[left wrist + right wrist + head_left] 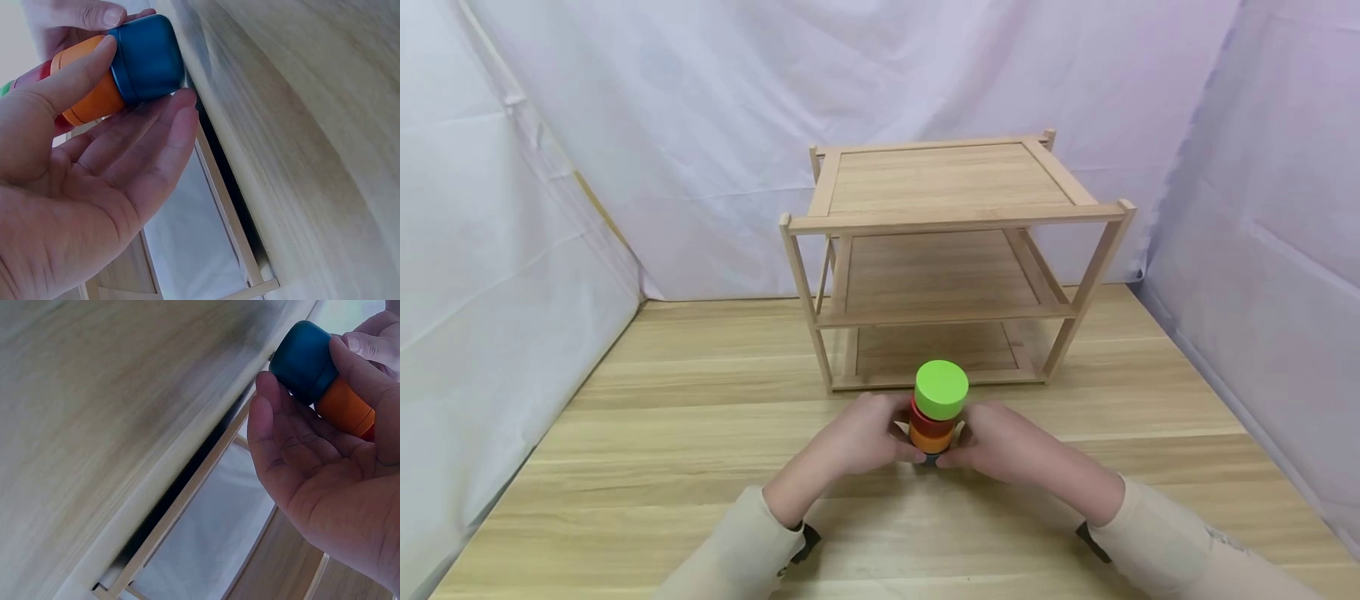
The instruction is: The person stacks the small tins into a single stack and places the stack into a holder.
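A stack of round canisters stands upright on the table in front of the shelf. A lime green one (942,388) is on top, with a red one (932,423) and an orange one (929,440) below it. At the bottom sits a dark blue canister (150,59), its base close to the tabletop. My left hand (867,435) grips it from the left, thumb near the seam with the orange one and fingers along the far side. From the right, my right hand (1000,442) holds the same blue canister between thumb and fingertips.
Right behind the hands stands a three-tier wooden shelf (951,218), its lowest board near the tabletop. White cloth (715,125) hangs behind and at both sides of the wooden table (700,417).
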Demonstrator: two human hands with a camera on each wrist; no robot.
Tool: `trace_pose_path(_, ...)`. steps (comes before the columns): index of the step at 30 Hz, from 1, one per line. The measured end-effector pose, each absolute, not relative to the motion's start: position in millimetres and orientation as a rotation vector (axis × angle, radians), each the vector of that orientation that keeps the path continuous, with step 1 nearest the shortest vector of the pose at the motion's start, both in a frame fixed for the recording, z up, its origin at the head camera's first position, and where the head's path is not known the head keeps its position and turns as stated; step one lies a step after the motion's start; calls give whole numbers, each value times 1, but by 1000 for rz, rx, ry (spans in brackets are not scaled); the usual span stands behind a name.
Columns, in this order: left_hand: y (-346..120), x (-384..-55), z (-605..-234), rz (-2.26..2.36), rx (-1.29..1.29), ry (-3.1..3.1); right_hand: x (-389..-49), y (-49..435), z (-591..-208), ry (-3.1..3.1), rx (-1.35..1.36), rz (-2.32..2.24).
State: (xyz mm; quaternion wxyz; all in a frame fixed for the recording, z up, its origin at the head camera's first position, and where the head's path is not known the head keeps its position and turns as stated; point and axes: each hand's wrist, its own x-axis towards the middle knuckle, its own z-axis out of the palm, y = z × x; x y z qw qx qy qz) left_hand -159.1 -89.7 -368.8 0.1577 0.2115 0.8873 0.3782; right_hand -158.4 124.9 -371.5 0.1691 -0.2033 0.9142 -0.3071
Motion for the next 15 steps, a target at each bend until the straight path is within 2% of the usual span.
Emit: trace_pose_path(15,-84,-148,-355,1139,637,2527,-153,142,-352,2609,-838,-889)
